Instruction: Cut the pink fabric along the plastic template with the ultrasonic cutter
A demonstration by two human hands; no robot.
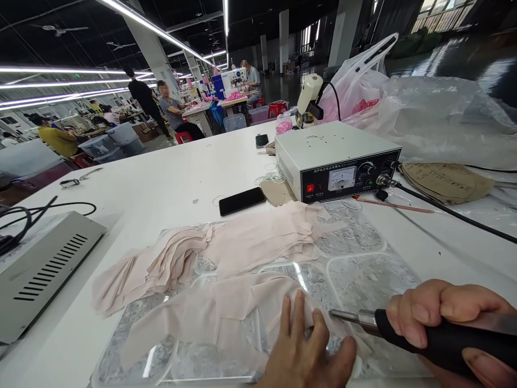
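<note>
Your left hand [307, 350], fingers spread flat, pins the pink fabric [218, 312] on the clear plate [363, 280]; it looks soft, light and prone to sliding, so press near its edge, while your right hand [440, 318] clamps the black-handled tool [444, 345].

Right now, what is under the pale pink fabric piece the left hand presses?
A clear plastic plate with grey speckled backing shows around the pale pink fabric piece. What lies beneath the cloth and the left hand is covered.
</note>
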